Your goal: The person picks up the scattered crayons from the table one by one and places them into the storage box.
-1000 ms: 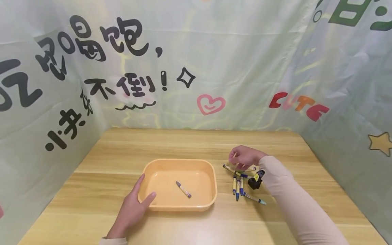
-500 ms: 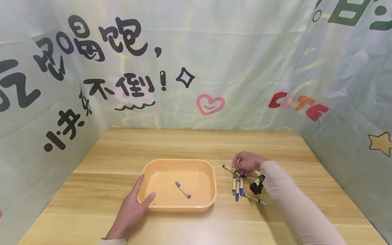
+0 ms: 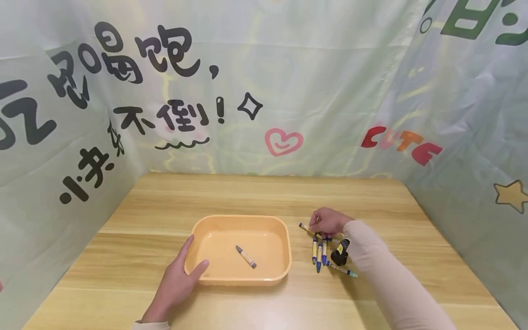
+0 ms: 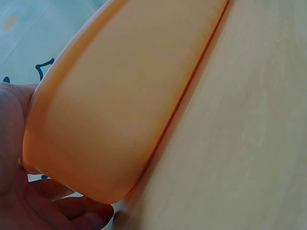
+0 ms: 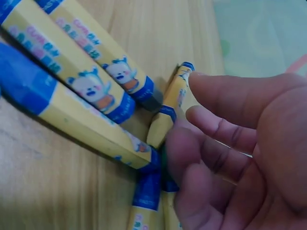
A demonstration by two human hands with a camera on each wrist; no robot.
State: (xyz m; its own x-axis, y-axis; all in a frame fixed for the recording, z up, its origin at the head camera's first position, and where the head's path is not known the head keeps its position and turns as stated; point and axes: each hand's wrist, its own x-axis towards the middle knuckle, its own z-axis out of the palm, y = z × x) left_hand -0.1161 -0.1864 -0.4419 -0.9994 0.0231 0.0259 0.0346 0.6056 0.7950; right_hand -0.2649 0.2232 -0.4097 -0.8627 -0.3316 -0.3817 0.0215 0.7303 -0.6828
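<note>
Reaching into the crayon pile point(image 3: 323, 250), the right hand point(image 3: 327, 222) sits with fingers point(image 5: 225, 132) curled down over the far end of the cluster. In the right wrist view the fingertips touch one yellow-and-blue crayon point(image 5: 170, 112), but I cannot tell whether it is actually pinched or just contacted; no thumb opposition shows.

Left hand point(image 3: 177, 282) rests on the near left corner of the orange tray point(image 3: 284, 243), thumb over the rim, fingers along the outside wall point(image 4: 96, 120). Light hold, fingers mostly straight. One grey-tipped crayon point(image 3: 246, 256) already lies in the tray, well left of the right hand's grip.

Risks as I read them:
- Crayons under the fingers overlap and cross. Lifting one likely drags or rolls a neighbour; cause is contact with more than one barrel.
- Round barrels on smooth table point(image 3: 264, 192): a nudge could send the loose one point(image 3: 342, 269) nearest the sleeve rolling toward the edge.
- Wrist camera point(image 3: 341, 252) hangs just beside the pile and could sweep crayons if the wrist drops.
- Tray is only steadied at one corner, so a hard drop could skate it.
</note>
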